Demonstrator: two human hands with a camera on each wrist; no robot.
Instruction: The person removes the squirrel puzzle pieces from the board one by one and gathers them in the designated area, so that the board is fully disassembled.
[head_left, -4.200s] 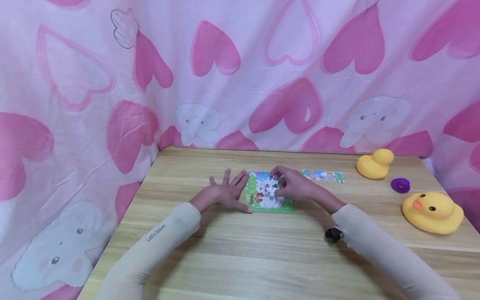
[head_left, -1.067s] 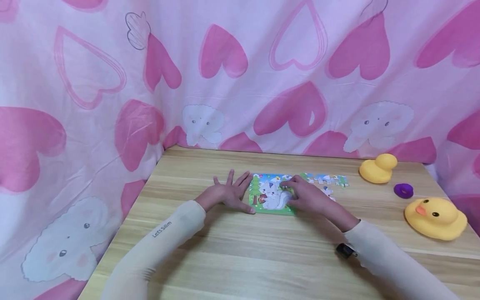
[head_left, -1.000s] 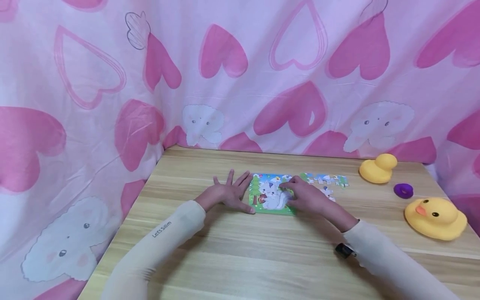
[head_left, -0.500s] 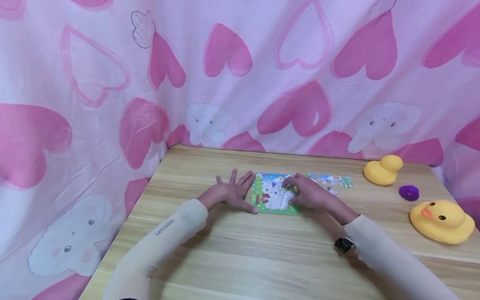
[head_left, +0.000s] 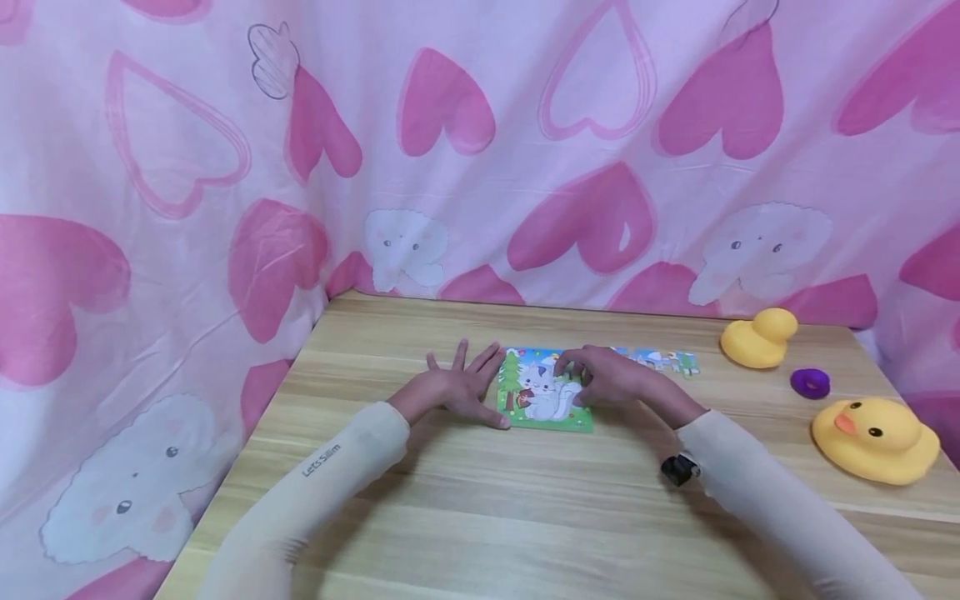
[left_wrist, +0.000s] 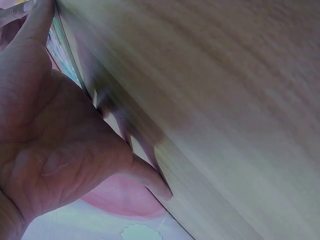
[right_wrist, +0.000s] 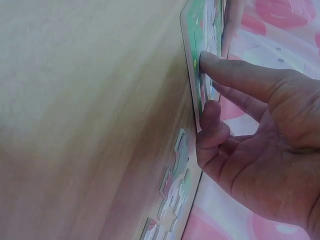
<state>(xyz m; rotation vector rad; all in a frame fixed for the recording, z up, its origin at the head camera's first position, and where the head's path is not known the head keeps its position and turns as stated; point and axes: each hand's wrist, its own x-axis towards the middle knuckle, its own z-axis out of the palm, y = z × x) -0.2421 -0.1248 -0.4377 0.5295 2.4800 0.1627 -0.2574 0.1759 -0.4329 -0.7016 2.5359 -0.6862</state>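
A small jigsaw puzzle (head_left: 547, 421) with a white squirrel, a green tree and a blue sky lies flat on the wooden table. My left hand (head_left: 462, 392) rests beside its left edge, fingers spread and straight, thumb at the lower left corner. Over the right part of the picture is my right hand (head_left: 611, 375), its thumb and forefinger pinching a puzzle piece that the fingers mostly hide. In the right wrist view the thumb (right_wrist: 235, 72) comes down on the board near its green border, and the other fingers are curled. Loose puzzle pieces (right_wrist: 172, 197) lie close by, past the hand.
Behind the right hand a row of several joined or loose pieces (head_left: 684, 363) lies on the table (head_left: 480, 508). Farther right are a small yellow duck (head_left: 757, 339), a purple ring-like thing (head_left: 810, 383) and a larger yellow duck (head_left: 875, 439). A pink heart-patterned curtain (head_left: 450, 183) hangs behind.
Since the oldest frame the right hand has shifted right across the puzzle, and more of the squirrel is filled in. Lately its fingers and wrist have only shifted slightly. The left hand stays put.
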